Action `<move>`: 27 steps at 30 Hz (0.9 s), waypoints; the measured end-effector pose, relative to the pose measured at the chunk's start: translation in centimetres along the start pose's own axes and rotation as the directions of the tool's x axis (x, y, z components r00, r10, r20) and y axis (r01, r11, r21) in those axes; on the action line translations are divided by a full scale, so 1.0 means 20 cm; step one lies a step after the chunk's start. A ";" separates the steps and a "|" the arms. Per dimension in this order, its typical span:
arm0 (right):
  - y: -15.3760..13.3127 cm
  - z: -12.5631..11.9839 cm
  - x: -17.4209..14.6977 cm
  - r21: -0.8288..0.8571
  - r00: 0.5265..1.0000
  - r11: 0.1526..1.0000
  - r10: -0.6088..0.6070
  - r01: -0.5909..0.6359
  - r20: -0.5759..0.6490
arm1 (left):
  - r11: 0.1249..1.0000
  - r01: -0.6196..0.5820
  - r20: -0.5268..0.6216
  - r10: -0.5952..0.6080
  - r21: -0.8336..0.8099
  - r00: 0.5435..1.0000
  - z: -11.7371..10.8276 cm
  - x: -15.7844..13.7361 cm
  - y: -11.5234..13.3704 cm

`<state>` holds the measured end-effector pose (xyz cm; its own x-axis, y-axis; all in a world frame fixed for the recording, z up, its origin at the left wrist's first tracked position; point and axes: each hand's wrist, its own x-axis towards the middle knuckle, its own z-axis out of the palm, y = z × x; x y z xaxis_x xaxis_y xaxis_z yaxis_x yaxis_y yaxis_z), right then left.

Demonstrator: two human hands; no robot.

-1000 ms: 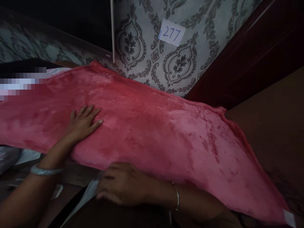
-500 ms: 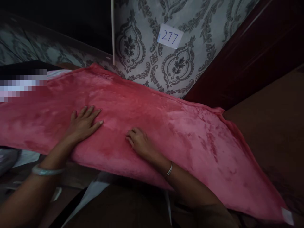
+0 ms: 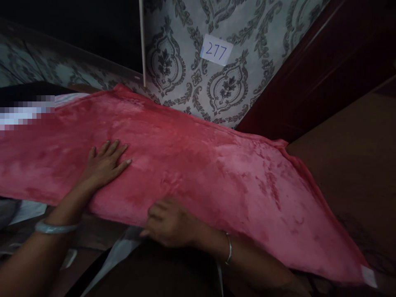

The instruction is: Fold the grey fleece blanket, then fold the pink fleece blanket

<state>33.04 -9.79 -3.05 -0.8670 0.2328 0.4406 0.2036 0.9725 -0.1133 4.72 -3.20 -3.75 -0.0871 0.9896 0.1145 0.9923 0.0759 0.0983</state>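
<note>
A pinkish-red plush blanket [image 3: 198, 165] lies spread across a raised surface in front of me, with a few creases and darker brushed patches. My left hand [image 3: 107, 163] rests flat on its left part, fingers spread and palm down. Close to my body, at the blanket's front edge, is my right hand [image 3: 170, 222], its fingers curled in; whether anything is inside them is hidden. A small white tag [image 3: 369, 276] shows at the blanket's lower right corner.
Behind the blanket is a patterned wall [image 3: 229, 86] bearing a paper card [image 3: 217, 50] marked 277. A dark screen [image 3: 74, 33] stands at upper left. Dark red panelling [image 3: 297, 70] slants down on the right. Striped cloth [image 3: 72, 97] shows at the far left.
My right hand has come from the middle of the blanket toward my body, down to its front edge. The left hand stays in its place on the blanket.
</note>
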 end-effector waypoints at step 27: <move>0.39 -0.07 0.01 -0.097 0.810 0.858 0.509 -0.504 0.293 | 0.992 0.026 0.057 -0.033 0.126 0.998 -0.02 0.00 -0.09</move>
<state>35.00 -2.06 -2.65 -0.7314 0.6808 0.0386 0.6559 0.7179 -0.2334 2.97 -3.44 -3.62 -0.1146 0.9919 0.0548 0.9929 0.1161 -0.0244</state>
